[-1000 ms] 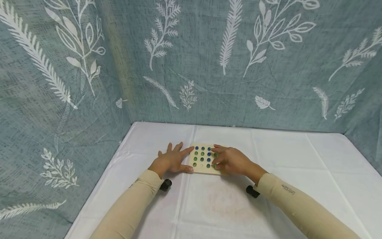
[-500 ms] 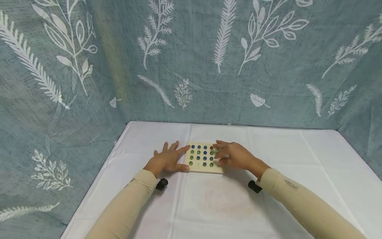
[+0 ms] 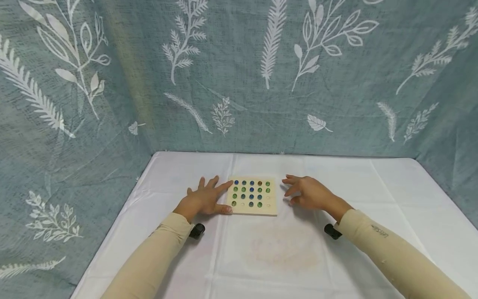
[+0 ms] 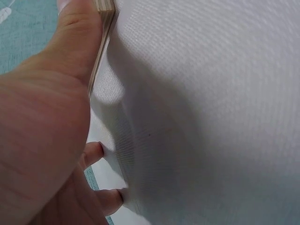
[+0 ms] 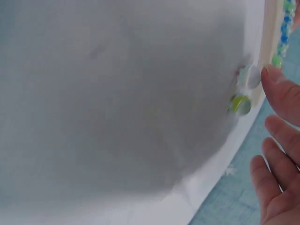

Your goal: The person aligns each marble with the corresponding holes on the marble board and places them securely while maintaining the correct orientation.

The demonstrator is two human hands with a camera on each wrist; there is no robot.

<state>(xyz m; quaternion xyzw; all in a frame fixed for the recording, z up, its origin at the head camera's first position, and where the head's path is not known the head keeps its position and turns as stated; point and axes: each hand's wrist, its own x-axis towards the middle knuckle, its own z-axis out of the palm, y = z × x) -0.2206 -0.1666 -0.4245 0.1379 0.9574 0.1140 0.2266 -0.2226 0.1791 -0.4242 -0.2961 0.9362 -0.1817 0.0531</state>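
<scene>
A pale wooden board (image 3: pixel 246 211) lies flat on the table, with glass marbles in rows of hollows. Most are blue or green; one is a reddish-brown marble (image 3: pixel 259 183). Three hollows hold no marble. My left hand (image 3: pixel 201 200) has its fingers spread, index fingertip and thumb touching the board's left edge. To the right of the board is my right hand (image 3: pixel 311 193), fingers loosely bent and apart from it. Beside its thumb, the right wrist view shows a yellow-green marble (image 5: pixel 241 105) and a clear, whitish marble (image 5: pixel 253 77), neither visibly gripped.
A white cloth (image 3: pixel 284 253) covers the table. Behind it and at the left hangs a blue-green curtain (image 3: pixel 257 120) with white leaf prints. Black wrist devices sit under both wrists, the left device (image 3: pixel 197 231) and the right device (image 3: pixel 332 231).
My right hand has moved off the board to the right, uncovering its right-hand column. My left hand keeps its place at the left edge. The head view has shifted slightly.
</scene>
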